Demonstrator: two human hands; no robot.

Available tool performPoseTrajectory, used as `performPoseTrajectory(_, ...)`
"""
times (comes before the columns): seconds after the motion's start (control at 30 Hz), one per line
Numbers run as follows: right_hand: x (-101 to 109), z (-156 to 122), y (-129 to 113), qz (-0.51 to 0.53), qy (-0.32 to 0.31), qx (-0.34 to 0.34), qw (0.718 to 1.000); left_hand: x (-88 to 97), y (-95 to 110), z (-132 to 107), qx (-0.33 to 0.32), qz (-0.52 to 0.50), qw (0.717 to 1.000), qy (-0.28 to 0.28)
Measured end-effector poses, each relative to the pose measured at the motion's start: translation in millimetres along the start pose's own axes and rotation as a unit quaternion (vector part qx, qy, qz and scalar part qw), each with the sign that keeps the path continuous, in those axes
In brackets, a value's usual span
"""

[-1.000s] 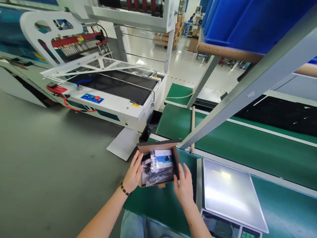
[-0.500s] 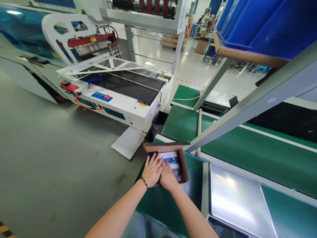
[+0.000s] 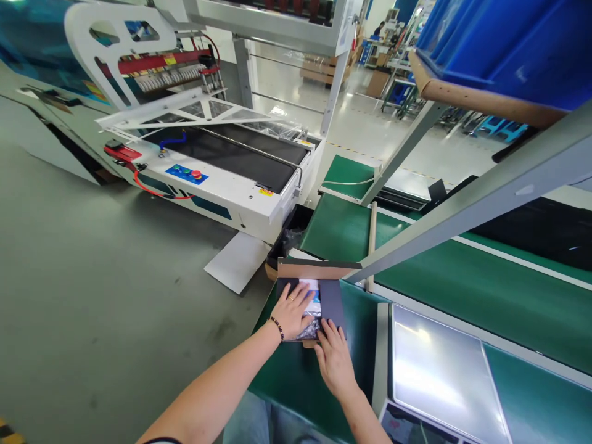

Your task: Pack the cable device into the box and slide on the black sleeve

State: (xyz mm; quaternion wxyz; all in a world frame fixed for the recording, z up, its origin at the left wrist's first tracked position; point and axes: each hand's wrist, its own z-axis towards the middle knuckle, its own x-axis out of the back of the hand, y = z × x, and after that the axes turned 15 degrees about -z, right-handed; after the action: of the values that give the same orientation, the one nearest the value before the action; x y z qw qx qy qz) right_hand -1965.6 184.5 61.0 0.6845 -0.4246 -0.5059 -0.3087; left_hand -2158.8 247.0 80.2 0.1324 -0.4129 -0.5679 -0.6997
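A small cardboard box (image 3: 319, 270) stands on the green work surface with its lid raised at the back. Its two dark side flaps are folded inward, the right flap (image 3: 331, 302) lying flat. Between them show a white-and-blue printed packet (image 3: 315, 302) and some clear plastic. My left hand (image 3: 295, 310) lies spread over the left flap and part of the packet. With fingers outstretched, my right hand (image 3: 333, 354) touches the front of the right flap. Neither hand grasps anything.
A metal-topped scale-like unit (image 3: 439, 364) stands to the right. A grey frame post (image 3: 462, 203) slants above the green conveyor (image 3: 416, 259), below a blue bin (image 3: 490, 49). A white machine with a black belt (image 3: 231, 154) is ahead; a white panel (image 3: 238, 262) lies on the floor.
The box's right side flap has come down over the contents. My right hand has moved right, away from my left hand, which now lies flatter over the left flap.
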Motion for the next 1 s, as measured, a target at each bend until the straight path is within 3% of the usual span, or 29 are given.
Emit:
performPoseTrajectory(0.1, 7, 15, 4, 0.103, -0.018, -0.065, 0.992, -2.6, 1, 2, -0.117, -0.027, 0.988, -0.101)
performPoseTrajectory(0.17, 20, 40, 16, 0.201, -0.003, -0.152, 0.968, -7.2, -1, 3, -0.148, -0.025, 0.981, -0.126)
performPoseTrajectory(0.23, 38, 72, 30, 0.276, 0.089, -0.251, 0.924, -12.3, -5, 4, -0.156, -0.009, 0.979, -0.128)
performPoseTrajectory(0.3, 57, 102, 41, 0.356, 0.153, -0.236, 0.891, -16.1, -8, 6, -0.164, 0.009, 0.978, -0.129)
performPoseTrajectory(0.4, 79, 117, 48, 0.396, 0.139, -0.171, 0.891, -15.9, -8, 8, -0.165, 0.016, 0.978, -0.123)
performPoseTrajectory(0.5, 82, 88, 43, 0.310, 0.112, -0.168, 0.929, -9.0, -7, -1, -0.127, -0.015, 0.988, -0.088)
performPoseTrajectory(0.6, 66, 41, 38, 0.221, 0.112, -0.172, 0.953, -2.9, -11, -29, -0.091, -0.034, 0.994, -0.049)
performPoseTrajectory(0.63, 58, 27, 37, 0.204, 0.102, -0.164, 0.960, -3.0, -15, -42, -0.082, -0.038, 0.996, -0.026)
performPoseTrajectory(0.7, 42, 7, 38, 0.172, 0.084, -0.143, 0.971, -7.6, -23, -68, -0.046, -0.066, 0.994, 0.076)
performPoseTrajectory(0.8, 21, -5, 44, 0.115, 0.077, -0.112, 0.984, -21.8, -31, -98, 0.020, -0.093, 0.982, 0.164)
performPoseTrajectory(0.9, 7, -8, 50, 0.043, 0.105, -0.077, 0.991, -33.6, -33, -105, 0.045, -0.062, 0.980, 0.185)
performPoseTrajectory(1.0, -1, -9, 51, -0.017, 0.151, -0.053, 0.987, -36.4, -33, -99, 0.020, -0.012, 0.983, 0.180)
